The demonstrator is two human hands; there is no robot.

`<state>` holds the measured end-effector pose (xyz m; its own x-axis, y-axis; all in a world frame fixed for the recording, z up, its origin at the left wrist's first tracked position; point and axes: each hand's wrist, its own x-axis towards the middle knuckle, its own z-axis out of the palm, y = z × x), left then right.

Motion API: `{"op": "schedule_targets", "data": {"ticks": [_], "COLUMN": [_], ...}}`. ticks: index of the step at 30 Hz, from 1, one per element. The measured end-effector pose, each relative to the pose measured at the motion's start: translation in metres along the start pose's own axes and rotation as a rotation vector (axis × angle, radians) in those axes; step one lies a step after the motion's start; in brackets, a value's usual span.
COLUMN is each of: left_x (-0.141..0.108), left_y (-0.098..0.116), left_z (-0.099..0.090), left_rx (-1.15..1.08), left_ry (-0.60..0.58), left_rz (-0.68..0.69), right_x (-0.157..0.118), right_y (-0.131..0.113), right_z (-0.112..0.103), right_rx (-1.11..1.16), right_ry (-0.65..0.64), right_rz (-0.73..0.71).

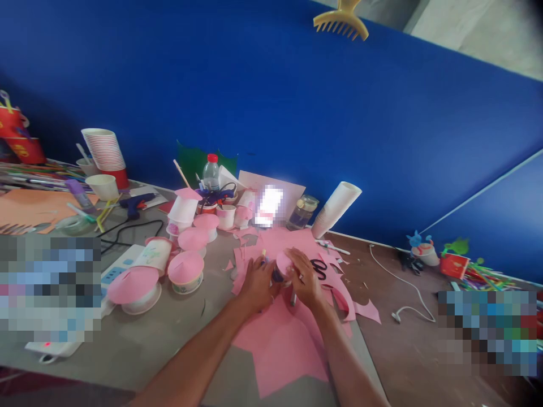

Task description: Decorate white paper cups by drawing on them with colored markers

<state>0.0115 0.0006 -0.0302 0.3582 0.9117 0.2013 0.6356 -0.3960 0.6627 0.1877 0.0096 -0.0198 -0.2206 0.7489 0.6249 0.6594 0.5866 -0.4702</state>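
Both hands meet over pink paper sheets (282, 333) on the grey table. My right hand (304, 280) is closed, with its fingers on the edge of a small pink paper disc (283, 261). On the other side, the curled fingers of my left hand (258, 284) press against something small and dark under the disc, too hidden to name. Black-handled scissors (319, 269) lie just right of my right hand. To the left stand several paper cups with pink paper cone tops, among them a paper cup (186, 284).
A lit phone (268, 206) leans at the back beside a glass jar (302, 212) and a tilted stack of white cups (339, 206). At left are a glue gun (138, 203), its black cord, and a white power strip (116, 274). A white cable (418, 291) crosses the brown table.
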Motion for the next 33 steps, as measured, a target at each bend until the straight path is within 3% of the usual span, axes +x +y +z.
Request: {"op": "schedule_targets", "data": {"ticks": [14,22,33], "left_x": [0.000,0.001,-0.002], "left_y": [0.002,0.002,0.002], "left_z": [-0.004,-0.006,-0.004], "left_rx": [0.035,0.044,0.028], "left_ry": [-0.046,-0.021,-0.017], "left_rz": [-0.003,0.045,0.026], "right_x": [0.003,-0.003,-0.001], "right_y": [-0.002,0.000,0.000], "right_z": [0.001,-0.009,0.012], "right_rx": [-0.039,0.017,-0.026], "right_ry": [0.018,0.175,0.082], "right_rz": [-0.068,0.094,0.003]}}
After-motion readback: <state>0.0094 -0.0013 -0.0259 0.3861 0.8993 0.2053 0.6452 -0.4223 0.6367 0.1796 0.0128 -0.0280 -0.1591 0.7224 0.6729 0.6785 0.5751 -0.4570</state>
